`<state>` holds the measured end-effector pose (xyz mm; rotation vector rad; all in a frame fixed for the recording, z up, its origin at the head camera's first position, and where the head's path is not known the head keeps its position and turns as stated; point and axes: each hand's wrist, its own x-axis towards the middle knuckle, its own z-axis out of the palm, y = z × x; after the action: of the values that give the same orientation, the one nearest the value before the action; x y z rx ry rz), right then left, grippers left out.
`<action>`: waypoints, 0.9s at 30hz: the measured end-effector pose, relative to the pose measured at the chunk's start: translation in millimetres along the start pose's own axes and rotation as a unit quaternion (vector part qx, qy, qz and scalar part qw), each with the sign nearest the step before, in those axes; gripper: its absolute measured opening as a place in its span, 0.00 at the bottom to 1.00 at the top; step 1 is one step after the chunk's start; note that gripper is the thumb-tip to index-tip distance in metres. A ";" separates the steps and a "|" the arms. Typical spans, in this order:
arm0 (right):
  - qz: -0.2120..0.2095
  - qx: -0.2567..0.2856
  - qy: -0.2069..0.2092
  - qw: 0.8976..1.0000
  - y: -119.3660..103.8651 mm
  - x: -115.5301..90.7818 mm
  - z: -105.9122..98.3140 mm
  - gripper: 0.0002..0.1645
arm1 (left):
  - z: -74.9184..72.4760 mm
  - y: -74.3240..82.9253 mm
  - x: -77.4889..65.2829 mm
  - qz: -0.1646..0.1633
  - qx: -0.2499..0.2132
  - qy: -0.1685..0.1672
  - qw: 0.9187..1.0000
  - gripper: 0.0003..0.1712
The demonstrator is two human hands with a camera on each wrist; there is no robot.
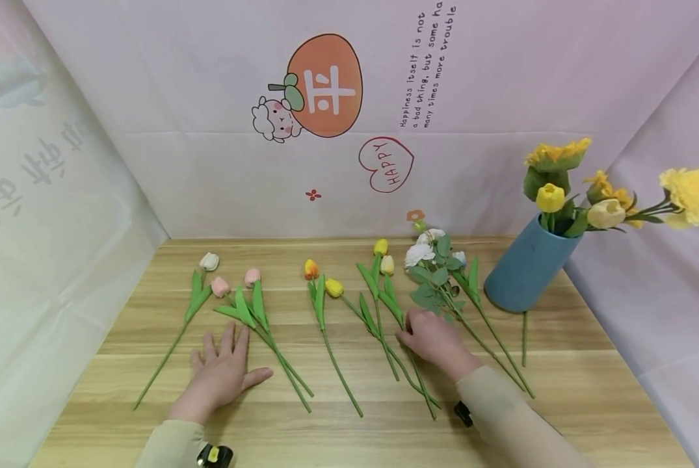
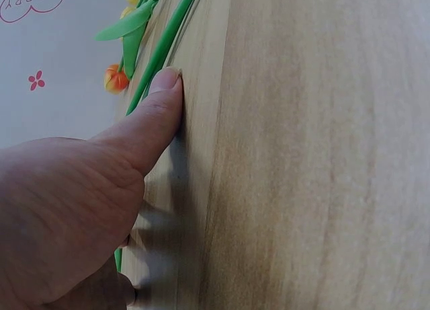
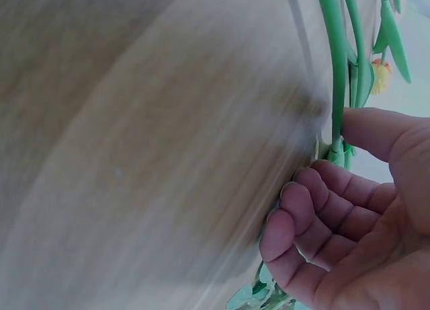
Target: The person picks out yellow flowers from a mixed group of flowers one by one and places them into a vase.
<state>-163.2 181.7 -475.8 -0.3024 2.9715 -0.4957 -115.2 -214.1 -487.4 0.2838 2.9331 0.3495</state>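
My right hand curls its fingers at the stem of a cream tulip, just below its leaves. In the right wrist view the thumb lies against a green stem, with the curled fingertips close to the other side. Spread flat on the table, my left hand rests beside two pink tulips with crossed stems. Its thumb tip comes close to a green stem in the left wrist view. Two yellow tulips lie just left of the cream one.
A blue vase with yellow and cream flowers stands tilted at the right. White roses and a pale blue tulip lie near it. An orange tulip lies mid-table, a white tulip at left. A printed cloth hangs behind the table.
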 end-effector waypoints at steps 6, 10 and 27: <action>-0.004 -0.018 0.007 1.000 -0.7 1.4 0.0 0.15 | -1.4 1.5 -0.9 -0.001 0.002 -0.004 1.000 0.58; -0.013 -0.026 0.016 0.999 1.8 3.3 1.4 0.15 | -2.7 2.6 -1.3 -0.002 0.001 -0.007 1.000 0.57; -0.039 -0.009 0.094 0.995 24.8 0.8 -13.0 0.06 | -3.0 2.0 -1.0 -0.005 -0.005 -0.011 1.000 0.57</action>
<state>-170.3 208.5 -471.9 -0.3960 3.1589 -0.5334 -114.4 -213.0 -483.9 0.2686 2.9103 0.3560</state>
